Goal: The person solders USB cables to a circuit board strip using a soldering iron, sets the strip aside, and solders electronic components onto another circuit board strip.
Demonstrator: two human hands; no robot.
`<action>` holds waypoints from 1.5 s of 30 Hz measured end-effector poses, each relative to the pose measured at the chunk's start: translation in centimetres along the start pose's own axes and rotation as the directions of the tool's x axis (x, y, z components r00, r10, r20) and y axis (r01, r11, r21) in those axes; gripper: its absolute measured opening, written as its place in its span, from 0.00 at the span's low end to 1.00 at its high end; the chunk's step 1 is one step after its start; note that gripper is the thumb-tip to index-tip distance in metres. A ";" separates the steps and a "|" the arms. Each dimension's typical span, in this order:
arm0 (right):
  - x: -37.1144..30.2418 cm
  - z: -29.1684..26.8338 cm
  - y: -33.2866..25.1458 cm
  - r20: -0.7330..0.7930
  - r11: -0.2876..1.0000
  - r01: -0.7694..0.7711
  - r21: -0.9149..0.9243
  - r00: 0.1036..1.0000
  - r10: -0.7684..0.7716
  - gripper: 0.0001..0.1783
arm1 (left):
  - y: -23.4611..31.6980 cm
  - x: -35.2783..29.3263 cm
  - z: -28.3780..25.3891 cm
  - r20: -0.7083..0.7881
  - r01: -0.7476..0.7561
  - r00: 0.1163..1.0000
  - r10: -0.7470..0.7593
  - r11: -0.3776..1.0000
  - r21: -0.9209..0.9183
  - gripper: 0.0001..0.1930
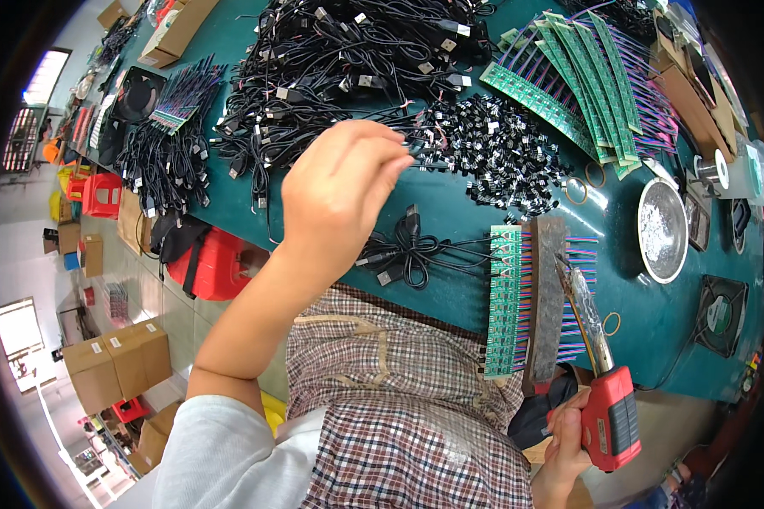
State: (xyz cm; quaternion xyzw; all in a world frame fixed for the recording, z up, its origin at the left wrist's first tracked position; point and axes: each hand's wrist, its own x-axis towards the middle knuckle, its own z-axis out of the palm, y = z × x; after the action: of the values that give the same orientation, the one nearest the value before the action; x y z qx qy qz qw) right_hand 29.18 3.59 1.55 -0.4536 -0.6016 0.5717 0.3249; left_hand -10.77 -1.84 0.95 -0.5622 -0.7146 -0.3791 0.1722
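My left hand (pixel 335 182) is raised over the near side of a heap of black USB cables (pixel 339 59). Its fingertips are pinched together by the cable ends; whatever is between them is too small to make out. My right hand (pixel 566 441) grips a soldering iron (pixel 611 416) with a red and black handle, its metal shaft pointing away over the table. Under the tip lies a long dark bar (pixel 545 297), pressing on coloured wires beside a green circuit board panel (pixel 506 297). Several black USB cables (pixel 416 250) run from the panel's left side.
Small black and silver parts (pixel 501 153) are piled beyond the panel. Long green circuit boards (pixel 586 85) with wires are stacked at far right. A round metal bowl (pixel 663 229), a solder spool (pixel 711 172) and a square fan (pixel 721 314) stand right. Finished-looking wired boards (pixel 174 119) lie left.
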 end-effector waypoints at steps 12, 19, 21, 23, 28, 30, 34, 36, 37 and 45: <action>3.1 1.7 -2.4 0.138 0.959 0.176 -0.223 0.979 -0.148 0.11 | 7.7 1.3 -2.5 0.620 0.526 0.756 -0.209 0.758 -0.386 0.03; 8.8 6.1 -6.1 0.370 0.991 0.126 -0.053 0.924 -0.098 0.21 | 9.4 0.3 -0.5 0.704 0.611 0.696 -0.141 0.631 -0.478 0.04; 9.1 6.7 -6.0 0.414 0.995 0.093 -0.021 0.907 -0.076 0.27 | 9.7 0.2 -0.4 0.702 0.610 0.700 -0.130 0.620 -0.494 0.05; 9.5 6.8 -5.8 0.504 0.998 0.065 -0.005 0.862 -0.054 0.35 | 9.7 0.0 -0.2 0.707 0.624 0.696 -0.126 0.594 -0.508 0.05; 9.6 6.8 -4.9 0.424 0.991 0.038 -0.128 0.906 0.020 0.30 | 10.1 0.2 -0.4 0.706 0.564 0.703 -0.083 0.670 -0.483 0.07; 9.4 7.1 -4.7 0.363 0.980 0.112 -0.166 0.931 -0.045 0.23 | 10.4 -0.3 -0.2 0.671 0.496 0.739 -0.060 0.722 -0.482 0.09; 10.2 8.0 -5.8 0.338 0.933 0.281 -0.225 0.920 -0.196 0.24 | 11.6 -0.9 0.0 0.537 0.269 0.843 -0.029 0.887 -0.375 0.10; 10.6 7.9 -5.8 0.386 0.740 0.577 -0.346 0.806 -0.448 0.23 | 11.9 -0.9 -0.1 0.488 0.234 0.872 -0.051 0.917 -0.322 0.09; 10.3 7.4 -5.3 0.298 0.821 0.458 -0.342 0.881 -0.368 0.22 | 11.5 -1.1 0.0 0.490 0.237 0.870 -0.055 0.918 -0.319 0.09; 4.9 3.1 -5.4 0.235 0.962 0.045 -0.270 0.972 0.020 0.20 | 9.8 -1.8 1.6 0.448 0.442 0.834 -0.321 0.876 -0.194 0.06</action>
State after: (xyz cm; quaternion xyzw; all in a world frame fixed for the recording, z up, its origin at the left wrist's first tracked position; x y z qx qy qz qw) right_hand 23.62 7.24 5.82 -0.4194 -0.7119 0.5306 0.1892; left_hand -0.73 -1.08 2.09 -0.4912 -0.7694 -0.3826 -0.1427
